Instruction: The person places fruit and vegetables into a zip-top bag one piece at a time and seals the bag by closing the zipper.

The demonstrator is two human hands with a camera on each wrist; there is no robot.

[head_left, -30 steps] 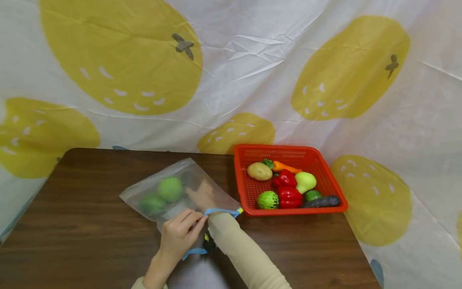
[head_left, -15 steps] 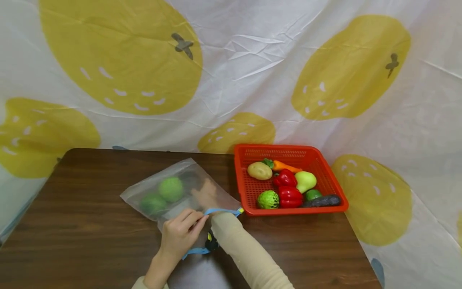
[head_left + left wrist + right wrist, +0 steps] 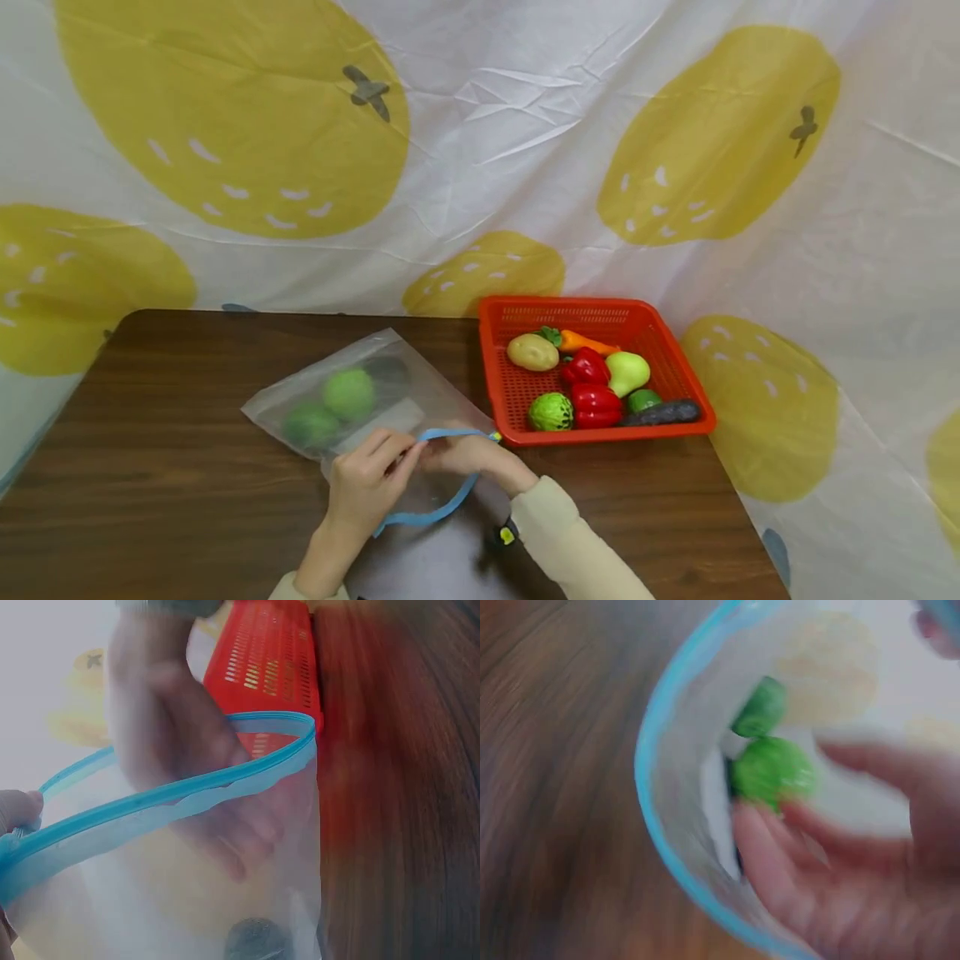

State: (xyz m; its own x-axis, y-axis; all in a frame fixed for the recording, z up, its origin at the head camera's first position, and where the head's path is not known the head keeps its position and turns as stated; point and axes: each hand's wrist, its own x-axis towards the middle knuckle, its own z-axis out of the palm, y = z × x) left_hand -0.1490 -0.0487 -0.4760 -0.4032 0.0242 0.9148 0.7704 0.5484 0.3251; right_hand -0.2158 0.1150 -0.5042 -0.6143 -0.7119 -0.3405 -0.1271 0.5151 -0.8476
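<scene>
A translucent bag (image 3: 288,392) with a blue zip edge (image 3: 438,512) lies on the table, its mouth held wide. My left hand (image 3: 363,479) pinches the edge of that mouth between thumb and fingers. Within the bag are a light green round fruit (image 3: 769,772), a darker green one (image 3: 765,709) and a dark item (image 3: 257,941), all dulled by the film. My right hand (image 3: 465,454) is at the mouth, its fingers inside the bag and loosely spread with nothing in them. In the right wrist view, blurred fingers (image 3: 769,855) overlap the light green fruit.
Right of the bag stands a red basket (image 3: 562,437). It holds a potato (image 3: 532,352), a carrot (image 3: 588,342), red bell peppers (image 3: 596,406), a pear (image 3: 628,372), a dark long vegetable (image 3: 663,413) and green pieces. A fruit-print curtain (image 3: 510,167) hangs behind the table.
My right hand has drawn back from deep inside the bag to its mouth, toward the lower right. The left hand keeps its pinch on the edge. The head view has shifted slightly.
</scene>
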